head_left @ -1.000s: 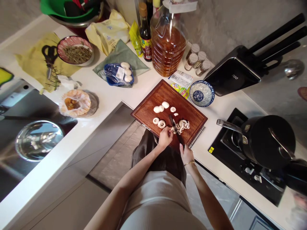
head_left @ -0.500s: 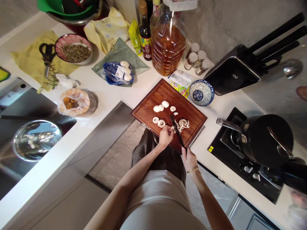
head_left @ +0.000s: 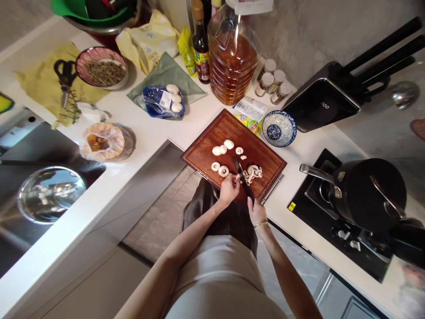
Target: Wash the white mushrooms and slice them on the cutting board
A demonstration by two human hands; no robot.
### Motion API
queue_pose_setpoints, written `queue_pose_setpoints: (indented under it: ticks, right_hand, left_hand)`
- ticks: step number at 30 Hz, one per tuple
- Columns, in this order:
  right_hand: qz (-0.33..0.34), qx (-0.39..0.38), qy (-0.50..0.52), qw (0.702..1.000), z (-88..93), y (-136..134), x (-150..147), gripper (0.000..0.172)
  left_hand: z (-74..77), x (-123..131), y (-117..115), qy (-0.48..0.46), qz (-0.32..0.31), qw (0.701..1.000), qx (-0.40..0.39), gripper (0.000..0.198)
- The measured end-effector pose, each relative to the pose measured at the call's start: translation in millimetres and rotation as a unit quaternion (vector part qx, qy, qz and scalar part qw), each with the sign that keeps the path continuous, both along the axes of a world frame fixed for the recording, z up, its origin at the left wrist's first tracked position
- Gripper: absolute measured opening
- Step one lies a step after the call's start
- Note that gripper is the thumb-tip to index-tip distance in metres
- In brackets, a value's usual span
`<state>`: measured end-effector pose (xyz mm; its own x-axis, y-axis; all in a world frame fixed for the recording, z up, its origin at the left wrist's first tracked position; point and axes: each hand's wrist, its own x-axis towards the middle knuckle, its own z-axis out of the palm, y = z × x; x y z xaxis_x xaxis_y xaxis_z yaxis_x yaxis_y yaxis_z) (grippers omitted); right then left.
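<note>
On a brown wooden cutting board (head_left: 201, 148) at the counter's edge lie several white mushrooms (head_left: 223, 171). My right hand (head_left: 257, 214) grips the handle of a dark-bladed knife (head_left: 241, 173), its blade slanting up and left over the board. Pinched in the fingers of my left hand (head_left: 229, 189) is a mushroom, mostly hidden by fingers and blade. The knife touches or lies just right of that mushroom; exact contact is hard to see. A heap of mushroom slices (head_left: 255, 173) sits right of the blade.
Beyond the board stand a blue-and-white bowl (head_left: 279, 128), a large oil jug (head_left: 232, 57) and a knife block (head_left: 322, 97). A lidded black pot (head_left: 372, 195) is on the stove at right. Leftward are a blue mushroom tray (head_left: 156, 102), scissors (head_left: 65, 82) and a sink with a metal bowl (head_left: 26, 199).
My right hand has moved a little left and up, and the knife blade has shifted slightly left with it. My left hand has stayed almost in place.
</note>
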<state>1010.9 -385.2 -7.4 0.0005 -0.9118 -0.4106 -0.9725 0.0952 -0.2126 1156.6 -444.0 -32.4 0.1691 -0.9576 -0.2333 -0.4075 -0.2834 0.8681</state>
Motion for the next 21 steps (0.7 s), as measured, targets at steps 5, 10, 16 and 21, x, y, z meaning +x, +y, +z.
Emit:
queue_pose_setpoints:
  ticks: [5,10,16,21]
  right_hand:
    - [0.012,-0.023,-0.035,0.999,-3.4,-10.1,1.1,0.056]
    - [0.008,-0.035,-0.064,0.997,3.4,-13.1,-0.6,0.055]
    - [-0.025,-0.039,-0.061,0.997,15.7,-12.7,-4.8,0.065]
    - [-0.027,-0.033,-0.064,0.997,19.1,-6.4,-5.8,0.071]
  left_hand:
    - [-1.8,1.4,0.0,0.027,0.019,0.999,0.008,0.012]
    - [0.4,0.5,-3.6,0.027,0.029,0.999,0.012,0.012]
    - [2.3,-2.2,-5.7,-0.004,0.026,0.999,0.024,0.009]
    - [1.2,-3.4,-7.3,-0.006,0.037,0.998,0.043,0.008]
